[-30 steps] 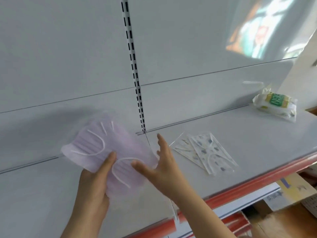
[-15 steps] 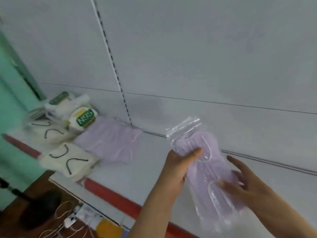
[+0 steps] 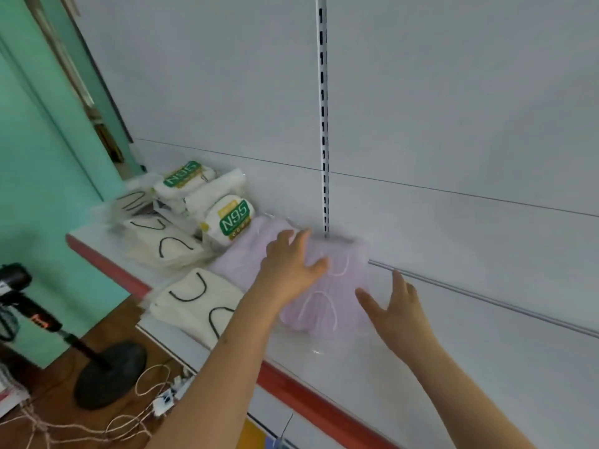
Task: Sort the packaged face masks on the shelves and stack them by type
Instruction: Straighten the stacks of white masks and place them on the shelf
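The purple mask pack, in a clear wrapper, lies flat on the white shelf, just below the foot of the slotted upright, which serves as the landmark here; the pack overlaps a second pale purple pack lying down and to the left of the upright's foot, beneath it; the left hand rests palm down on the top pack just left of the upright's foot, its fingers straight and spread, curled round nothing; the right hand sits lower and to the right of the upright, fingers extended and apart, thumb stretched toward the pack's right edge, though whether it touches the wrapper cannot be told; further left of the upright, against the back panel, stand the N95 packs, white with green labels, one nearer and one behind; left of those and toward the shelf's red front edge lie cream masks with black ear loops, in loose piles; far left of the upright, off the shelf and lower down, a black stand sits on a wooden floor beside tangled cord.
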The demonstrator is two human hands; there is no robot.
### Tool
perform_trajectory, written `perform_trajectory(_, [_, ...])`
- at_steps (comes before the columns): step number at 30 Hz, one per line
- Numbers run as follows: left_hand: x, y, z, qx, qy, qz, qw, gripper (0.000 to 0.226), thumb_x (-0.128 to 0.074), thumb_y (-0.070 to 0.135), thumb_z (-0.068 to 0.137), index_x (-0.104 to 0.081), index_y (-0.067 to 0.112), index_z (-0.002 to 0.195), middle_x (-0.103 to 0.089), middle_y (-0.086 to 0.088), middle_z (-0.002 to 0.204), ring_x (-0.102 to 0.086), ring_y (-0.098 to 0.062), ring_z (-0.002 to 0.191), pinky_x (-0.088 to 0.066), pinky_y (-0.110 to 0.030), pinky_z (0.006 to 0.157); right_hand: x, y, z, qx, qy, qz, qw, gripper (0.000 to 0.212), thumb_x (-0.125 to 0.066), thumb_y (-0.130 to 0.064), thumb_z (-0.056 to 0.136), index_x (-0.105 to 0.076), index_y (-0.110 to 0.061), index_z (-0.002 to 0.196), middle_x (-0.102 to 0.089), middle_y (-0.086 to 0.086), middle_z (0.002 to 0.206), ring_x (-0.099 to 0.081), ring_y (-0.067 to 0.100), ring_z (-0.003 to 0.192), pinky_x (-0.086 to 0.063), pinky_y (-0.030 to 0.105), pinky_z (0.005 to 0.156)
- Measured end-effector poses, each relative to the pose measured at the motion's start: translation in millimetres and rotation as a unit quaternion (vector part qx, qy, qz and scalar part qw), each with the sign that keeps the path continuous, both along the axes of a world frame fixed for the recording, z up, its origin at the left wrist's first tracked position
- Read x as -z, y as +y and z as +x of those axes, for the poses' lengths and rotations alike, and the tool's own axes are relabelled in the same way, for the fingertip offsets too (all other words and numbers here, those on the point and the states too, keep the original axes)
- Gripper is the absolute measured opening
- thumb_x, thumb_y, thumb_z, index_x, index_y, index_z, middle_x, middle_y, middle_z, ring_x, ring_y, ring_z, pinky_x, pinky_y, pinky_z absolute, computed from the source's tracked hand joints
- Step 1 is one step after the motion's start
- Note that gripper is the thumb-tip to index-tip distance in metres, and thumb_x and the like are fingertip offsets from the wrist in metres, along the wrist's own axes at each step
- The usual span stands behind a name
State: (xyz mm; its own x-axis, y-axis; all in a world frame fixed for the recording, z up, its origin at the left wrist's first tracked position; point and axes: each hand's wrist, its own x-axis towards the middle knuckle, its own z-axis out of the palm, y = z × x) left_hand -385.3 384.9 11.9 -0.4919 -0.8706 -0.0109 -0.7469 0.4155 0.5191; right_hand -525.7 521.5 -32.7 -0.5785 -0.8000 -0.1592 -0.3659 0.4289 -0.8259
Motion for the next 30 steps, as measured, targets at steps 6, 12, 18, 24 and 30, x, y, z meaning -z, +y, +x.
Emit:
perform_trajectory(6, [27.4,41.0,-37.3,0.008,-0.220,-0.045,0.974,0.062,-0.043,0.050,0.103,-0.029,0.019,0.155,-0.009,-0.019,0.167,-0.002,-0.045,0.154,-0.012,-0.055,0.122,-8.2,36.1,-47.3,0.029,0.100,-0.003,0.995,0.065,-0.059,-0.047,0.094,-0.040,-0.018,0.148,-0.040,0.002,0.152,-0.042,0.019,0.137,-0.031,0.030,0.110])
perform_trajectory(12, [39.7,194.1,-159.7,0.373,-0.086,-0.025,0.924,0.067,-0.043,0.050,0.103,-0.020,0.022,0.160,-0.011,-0.007,0.168,-0.008,-0.026,0.155,-0.023,-0.037,0.122,-9.6,242.9,-197.1,0.347,0.278,0.138,0.885,0.082,-0.060,-0.057,0.089,-0.030,-0.017,0.153,-0.027,0.011,0.158,-0.026,0.035,0.144,-0.028,0.048,0.116])
perform_trajectory(18, [42.2,322.0,-238.6,0.557,-0.002,0.011,0.831,0.049,-0.051,0.043,0.102,-0.044,0.026,0.147,-0.038,0.006,0.154,-0.035,-0.014,0.142,-0.032,-0.027,0.114,9.0,466.0,-245.1,0.445,0.187,0.331,0.811,0.101,-0.053,-0.079,0.079,-0.014,-0.029,0.157,-0.016,0.006,0.164,-0.017,0.034,0.149,-0.014,0.053,0.118])
perform_trajectory(24, [36.4,410.2,-306.8,0.543,0.084,0.122,0.827,0.028,-0.058,0.026,0.100,-0.064,0.024,0.127,-0.061,0.009,0.129,-0.057,-0.007,0.120,-0.043,-0.019,0.100,23.8,509.3,-252.7,0.466,0.241,0.260,0.811,0.044,-0.065,-0.053,0.087,-0.066,-0.024,0.120,-0.066,0.004,0.118,-0.057,0.028,0.115,-0.045,0.034,0.085])
perform_trajectory(30, [28.5,500.2,-356.8,0.334,0.122,0.483,0.800,0.013,-0.062,0.026,0.098,-0.063,0.013,0.096,-0.066,-0.004,0.109,-0.067,-0.019,0.102,-0.051,-0.042,0.105,13.8,530.5,-268.4,0.541,0.253,0.174,0.783,0.017,-0.056,-0.032,0.091,-0.061,-0.016,0.088,-0.058,0.002,0.068,-0.054,0.027,0.063,-0.031,0.030,0.053])
